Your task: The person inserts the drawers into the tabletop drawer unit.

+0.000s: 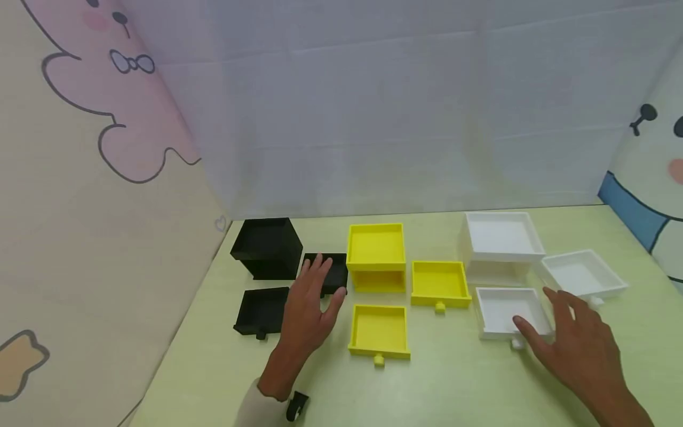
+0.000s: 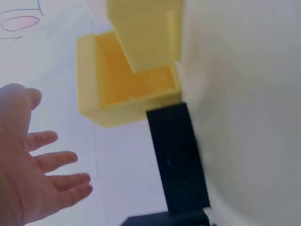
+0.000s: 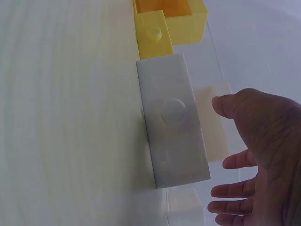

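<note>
white drawer (image 1: 508,309) lies near the right hand (image 1: 580,349)

Surface (image 1: 437,385): evenly, softly lit; faint shadow beside the right hand (image 1: 581,350), toward the right edge.
Black box (image 1: 269,249), back left corner: dark, inner detail lost.
Left wrist view: pale, washed out; nearest yellow drawer (image 2: 148,33) blurred.
Right wrist view: dimmer, soft shadow beside white drawer (image 3: 174,125).

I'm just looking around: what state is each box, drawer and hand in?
Black box: standing, front too dark to read.
Yellow box: standing, front open.
White box: standing, front open.
Black drawers: out, partly hidden.
Yellow drawers: out, empty.
White drawers: out, nothing visible inside.
Left hand: thumb apart, holding nothing.
Right hand: thumb apart, holding nothing.
</note>
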`<state>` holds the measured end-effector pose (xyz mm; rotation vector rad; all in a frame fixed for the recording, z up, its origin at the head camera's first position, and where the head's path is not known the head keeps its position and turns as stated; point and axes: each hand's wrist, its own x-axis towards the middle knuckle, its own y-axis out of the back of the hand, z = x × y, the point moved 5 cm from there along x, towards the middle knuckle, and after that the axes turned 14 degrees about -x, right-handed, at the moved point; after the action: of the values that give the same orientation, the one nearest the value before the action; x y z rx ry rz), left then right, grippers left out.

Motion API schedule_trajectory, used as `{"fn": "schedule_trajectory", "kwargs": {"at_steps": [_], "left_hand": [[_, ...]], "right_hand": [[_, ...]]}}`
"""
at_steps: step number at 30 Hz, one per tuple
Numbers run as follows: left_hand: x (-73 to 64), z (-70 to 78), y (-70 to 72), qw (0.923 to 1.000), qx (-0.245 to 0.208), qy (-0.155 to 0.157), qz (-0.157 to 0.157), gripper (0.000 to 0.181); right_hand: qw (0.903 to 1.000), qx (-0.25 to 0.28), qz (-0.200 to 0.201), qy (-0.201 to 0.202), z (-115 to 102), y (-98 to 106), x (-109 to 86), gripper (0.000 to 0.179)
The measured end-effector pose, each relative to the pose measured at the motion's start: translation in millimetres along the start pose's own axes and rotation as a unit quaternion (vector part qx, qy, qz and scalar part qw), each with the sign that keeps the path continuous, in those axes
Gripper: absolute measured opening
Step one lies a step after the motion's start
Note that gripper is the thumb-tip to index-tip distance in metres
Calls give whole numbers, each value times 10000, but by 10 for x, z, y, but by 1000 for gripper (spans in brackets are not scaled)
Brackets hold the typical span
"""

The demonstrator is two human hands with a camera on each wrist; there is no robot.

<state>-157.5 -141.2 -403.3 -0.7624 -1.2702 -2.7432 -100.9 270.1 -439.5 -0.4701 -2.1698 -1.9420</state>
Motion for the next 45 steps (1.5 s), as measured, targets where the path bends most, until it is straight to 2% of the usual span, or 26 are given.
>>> {"fn": "schedule_trajectory", "kwargs": {"at_steps": [4, 8, 12, 15, 18, 20, 25, 27, 31, 35, 41, 45], "left_hand": [[93, 207, -95, 9979, -498, -408, -81, 53], [155, 383, -208, 9942, -750, -726, -253, 53], [205, 505, -296, 9915, -928, -851, -333, 53], [243, 572, -333, 9890, -1118, -923, -292, 52], [270, 616, -361, 9874, -1243, -945, -263, 51], [275, 629, -381, 9870, -1291, -920, -279, 51], [282, 650, -422, 9861, -1349, -909, -325, 51], [295, 666, -434, 9854, -1392, -932, -317, 51], [332, 727, -474, 9839, -1491, -921, -355, 51], [376, 847, -525, 9804, -1662, -965, -438, 50], [391, 1031, -574, 9780, -1771, -959, -544, 48], [418, 1123, -618, 9747, -1901, -945, -693, 49]], "right_hand": [[9997, 74, 252, 25, -12, 28, 5, 74], [9986, 109, 515, 47, -23, 63, 9, 71], [9982, 154, 584, 37, -27, 107, 14, 65], [9990, 106, 442, -11, -31, 133, 26, 58], [9998, 27, 81, -201, -22, 134, 35, 53], [9995, -20, 13, -327, -12, 138, 31, 50], [9971, 31, 693, -328, 6, 208, 14, 40], [9961, 100, 829, -301, 10, 232, 8, 36], [9977, 165, 534, -389, 8, 235, -14, 34], [9982, 187, 255, -503, -2, 224, -50, 31], [9976, 224, 518, -389, -89, 206, -116, 32], [9985, 139, 348, -388, -123, 185, -136, 35]]}}
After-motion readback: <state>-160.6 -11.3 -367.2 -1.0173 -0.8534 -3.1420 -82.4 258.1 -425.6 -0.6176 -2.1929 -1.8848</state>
